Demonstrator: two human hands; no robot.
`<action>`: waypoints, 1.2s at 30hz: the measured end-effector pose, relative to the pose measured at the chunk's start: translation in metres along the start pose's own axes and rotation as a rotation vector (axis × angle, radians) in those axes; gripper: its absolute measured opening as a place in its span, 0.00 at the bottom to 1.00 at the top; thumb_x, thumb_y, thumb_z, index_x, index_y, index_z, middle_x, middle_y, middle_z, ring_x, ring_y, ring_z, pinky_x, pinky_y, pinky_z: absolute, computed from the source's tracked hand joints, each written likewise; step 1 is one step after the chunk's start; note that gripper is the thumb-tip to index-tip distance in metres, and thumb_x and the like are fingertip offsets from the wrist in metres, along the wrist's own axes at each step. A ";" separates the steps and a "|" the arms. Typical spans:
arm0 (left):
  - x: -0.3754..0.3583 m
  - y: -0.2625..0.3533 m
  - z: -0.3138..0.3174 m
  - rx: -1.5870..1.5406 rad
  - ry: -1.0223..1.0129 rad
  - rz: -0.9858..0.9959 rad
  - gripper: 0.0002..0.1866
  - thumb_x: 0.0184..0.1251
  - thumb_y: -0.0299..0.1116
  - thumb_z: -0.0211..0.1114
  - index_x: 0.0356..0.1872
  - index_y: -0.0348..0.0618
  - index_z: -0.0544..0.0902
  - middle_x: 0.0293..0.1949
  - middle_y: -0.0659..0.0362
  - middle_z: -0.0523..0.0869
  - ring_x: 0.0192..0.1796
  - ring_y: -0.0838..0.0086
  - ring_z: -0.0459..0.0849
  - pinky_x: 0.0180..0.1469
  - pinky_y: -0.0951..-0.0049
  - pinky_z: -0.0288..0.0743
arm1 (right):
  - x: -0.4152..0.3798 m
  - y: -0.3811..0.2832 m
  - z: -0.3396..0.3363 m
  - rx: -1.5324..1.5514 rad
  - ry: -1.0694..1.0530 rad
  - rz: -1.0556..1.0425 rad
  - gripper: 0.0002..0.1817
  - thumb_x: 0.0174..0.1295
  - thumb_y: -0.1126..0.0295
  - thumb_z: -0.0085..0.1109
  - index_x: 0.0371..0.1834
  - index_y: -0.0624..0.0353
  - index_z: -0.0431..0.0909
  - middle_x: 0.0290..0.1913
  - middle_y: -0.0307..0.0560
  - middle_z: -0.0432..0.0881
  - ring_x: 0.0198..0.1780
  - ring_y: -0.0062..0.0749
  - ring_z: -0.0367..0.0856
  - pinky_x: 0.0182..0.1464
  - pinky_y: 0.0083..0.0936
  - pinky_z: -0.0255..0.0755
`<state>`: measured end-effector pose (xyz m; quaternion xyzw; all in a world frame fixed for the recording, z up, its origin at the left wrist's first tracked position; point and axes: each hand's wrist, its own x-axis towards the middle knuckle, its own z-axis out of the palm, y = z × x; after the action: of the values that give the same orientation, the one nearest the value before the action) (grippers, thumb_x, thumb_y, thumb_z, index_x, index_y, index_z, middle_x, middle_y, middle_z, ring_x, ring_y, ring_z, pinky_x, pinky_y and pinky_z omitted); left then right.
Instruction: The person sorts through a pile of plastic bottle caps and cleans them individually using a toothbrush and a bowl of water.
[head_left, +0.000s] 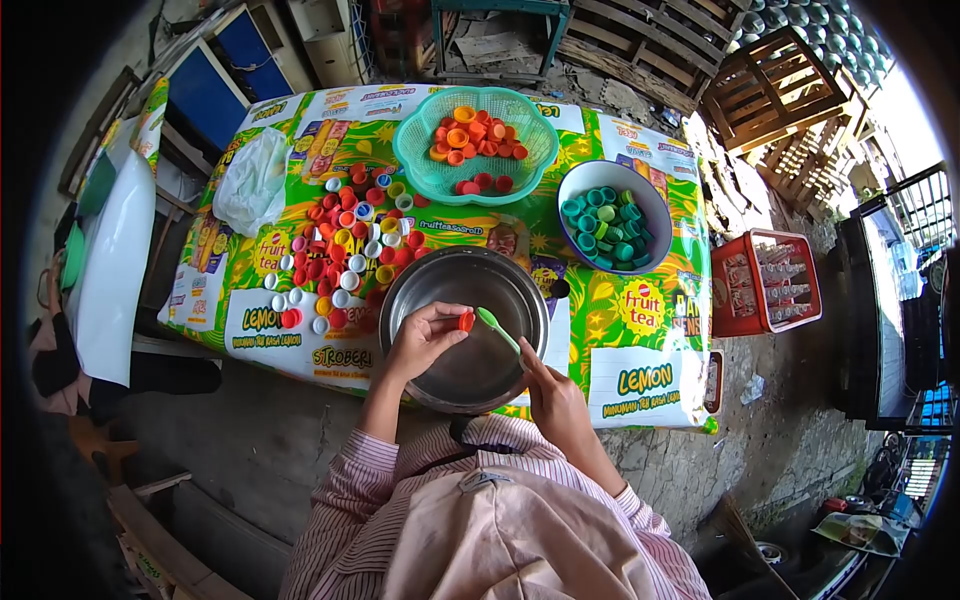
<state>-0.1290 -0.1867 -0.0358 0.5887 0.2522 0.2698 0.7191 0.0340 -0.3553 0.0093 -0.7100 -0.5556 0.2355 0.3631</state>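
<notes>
My left hand [424, 342] pinches a red-orange bottle cap [466, 321] over a round metal basin [397, 290]. In my right hand [556, 398] is a slim light-green tool [497, 328], its rounded green end pointing toward the cap with a small gap between them; I cannot tell its exact kind. The basin stands at the table's near edge, right in front of my body. Just left of it lies a loose spread of red, white and yellow bottle caps [349, 262].
A mint-green plastic basket [411, 170] holds orange and red caps. Right of it, a white bowl with a dark rim [652, 192] contains green and teal caps. A crumpled plastic bag [252, 182] lies at the left. Beyond the table's right edge is a red crate [735, 290].
</notes>
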 end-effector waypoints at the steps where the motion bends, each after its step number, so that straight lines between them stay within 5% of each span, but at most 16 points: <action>1: 0.000 0.002 0.001 -0.015 -0.005 0.026 0.15 0.58 0.17 0.61 0.47 0.35 0.75 0.50 0.54 0.79 0.52 0.74 0.79 0.55 0.76 0.73 | -0.001 0.000 0.001 -0.001 0.000 0.001 0.30 0.59 0.74 0.50 0.67 0.43 0.59 0.34 0.54 0.81 0.26 0.53 0.79 0.28 0.43 0.74; 14: 0.007 0.000 0.002 0.007 0.009 0.065 0.15 0.59 0.17 0.60 0.47 0.36 0.76 0.49 0.56 0.79 0.50 0.75 0.79 0.54 0.76 0.75 | -0.005 -0.003 -0.002 0.199 -0.183 0.148 0.30 0.59 0.76 0.49 0.67 0.47 0.59 0.35 0.61 0.80 0.32 0.56 0.79 0.33 0.44 0.72; 22: 0.001 -0.003 0.003 -0.157 -0.013 -0.136 0.17 0.73 0.38 0.46 0.52 0.39 0.74 0.39 0.57 0.81 0.37 0.81 0.78 0.36 0.81 0.73 | 0.008 0.000 -0.018 0.037 -0.051 0.042 0.29 0.59 0.78 0.49 0.66 0.48 0.62 0.32 0.59 0.80 0.31 0.53 0.79 0.34 0.36 0.72; 30: -0.001 0.004 0.002 -0.257 -0.044 -0.190 0.21 0.74 0.43 0.42 0.55 0.39 0.72 0.39 0.60 0.79 0.39 0.80 0.77 0.40 0.79 0.73 | 0.008 -0.003 -0.010 -0.004 -0.111 -0.045 0.30 0.60 0.74 0.50 0.67 0.42 0.59 0.31 0.56 0.80 0.28 0.53 0.79 0.30 0.42 0.71; 36: -0.002 0.016 0.005 -0.253 -0.100 -0.220 0.20 0.72 0.40 0.49 0.59 0.40 0.70 0.40 0.61 0.78 0.40 0.80 0.77 0.42 0.77 0.75 | 0.011 -0.005 -0.012 0.078 -0.083 -0.011 0.29 0.60 0.75 0.49 0.66 0.47 0.61 0.35 0.60 0.81 0.30 0.55 0.79 0.31 0.42 0.72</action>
<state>-0.1281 -0.1890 -0.0195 0.4752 0.2432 0.1893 0.8242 0.0430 -0.3469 0.0217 -0.6819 -0.5643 0.2841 0.3685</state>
